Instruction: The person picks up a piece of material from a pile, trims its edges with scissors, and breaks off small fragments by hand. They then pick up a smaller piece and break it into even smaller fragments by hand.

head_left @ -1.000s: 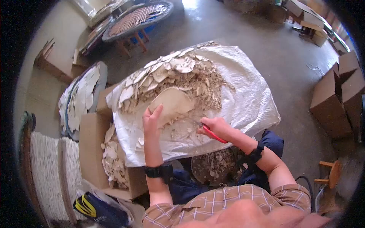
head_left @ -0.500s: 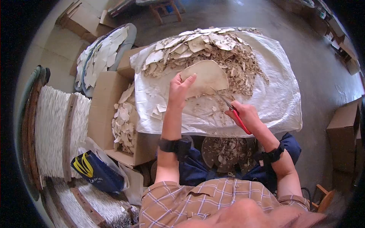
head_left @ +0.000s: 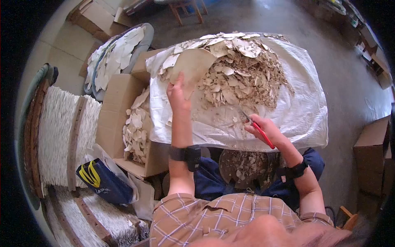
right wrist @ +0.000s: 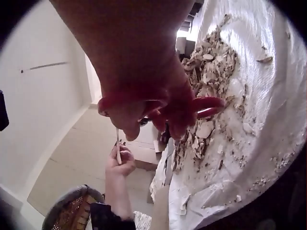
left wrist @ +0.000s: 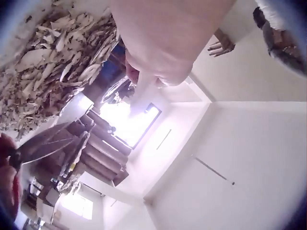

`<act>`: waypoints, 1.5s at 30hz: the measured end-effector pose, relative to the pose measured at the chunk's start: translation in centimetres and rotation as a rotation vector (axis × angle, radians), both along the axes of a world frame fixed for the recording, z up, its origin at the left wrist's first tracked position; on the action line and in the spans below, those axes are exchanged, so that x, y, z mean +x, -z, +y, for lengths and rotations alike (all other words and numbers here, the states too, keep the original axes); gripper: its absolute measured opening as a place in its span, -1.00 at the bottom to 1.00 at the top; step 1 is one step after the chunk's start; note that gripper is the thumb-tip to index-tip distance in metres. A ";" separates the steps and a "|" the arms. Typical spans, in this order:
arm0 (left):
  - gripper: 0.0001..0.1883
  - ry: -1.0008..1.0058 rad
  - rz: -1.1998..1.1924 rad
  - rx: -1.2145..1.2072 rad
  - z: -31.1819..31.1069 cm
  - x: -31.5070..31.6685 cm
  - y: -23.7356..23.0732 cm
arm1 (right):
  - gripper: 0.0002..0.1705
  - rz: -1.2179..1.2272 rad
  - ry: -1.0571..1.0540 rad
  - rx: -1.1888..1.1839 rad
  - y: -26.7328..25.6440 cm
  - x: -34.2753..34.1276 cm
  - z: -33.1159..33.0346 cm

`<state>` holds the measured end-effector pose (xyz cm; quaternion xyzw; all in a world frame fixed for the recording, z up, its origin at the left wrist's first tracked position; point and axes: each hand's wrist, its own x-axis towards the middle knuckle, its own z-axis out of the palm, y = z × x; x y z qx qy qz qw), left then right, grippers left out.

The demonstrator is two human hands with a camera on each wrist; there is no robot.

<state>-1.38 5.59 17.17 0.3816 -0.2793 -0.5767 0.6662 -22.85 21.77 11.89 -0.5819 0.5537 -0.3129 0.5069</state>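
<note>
My left hand (head_left: 177, 95) pinches a thin, pale, flat piece (head_left: 196, 66) with a rounded edge, thumb on its near face. The piece is held up over the left part of a heap of broken pale pieces and brown trimmings (head_left: 251, 78). Lower and to the right, my right hand (head_left: 266, 128) grips red-handled scissors (head_left: 266, 139), blades pointing up and left over the white sacking (head_left: 306, 111). Scissor blades (left wrist: 45, 143) also show at the left of the left wrist view. In the right wrist view, fingers pass through the red handles (right wrist: 211, 105).
Left of the sacking stands an open cardboard box (head_left: 113, 103) holding pale pieces. A round container of scraps (head_left: 242, 164) sits between the knees. A navy bag (head_left: 108, 181) and stacked white sheets (head_left: 57, 140) are at the left, more cardboard boxes (head_left: 372, 152) at the right.
The left hand has carried the pale piece left and upward, away from the scissors, which half a second ago reached its lower edge. The right hand stays nearly in place. The head view shifted earlier.
</note>
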 end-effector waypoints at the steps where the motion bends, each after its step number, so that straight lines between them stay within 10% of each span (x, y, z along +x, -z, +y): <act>1: -0.77 -0.002 -0.004 0.003 0.2 -0.4 0.4 | -0.63 0.146 0.082 -0.163 0.3 0.4 0.2; 22: -0.65 0.071 0.176 0.146 4.5 -7.5 3.7 | -0.55 0.440 0.150 -0.468 -0.7 2.5 -0.5; 30: -0.73 0.424 0.163 0.148 2.1 -3.8 3.3 | -0.57 0.402 0.187 -0.370 -0.5 2.2 -0.4; 36: -0.75 0.232 -0.283 -0.023 2.7 -4.9 2.5 | -0.57 0.460 0.145 -0.412 -0.4 1.9 -0.4; 45: -0.67 0.164 -0.230 0.013 3.0 -5.5 3.3 | -0.62 0.470 0.152 -0.473 0.0 1.6 -0.2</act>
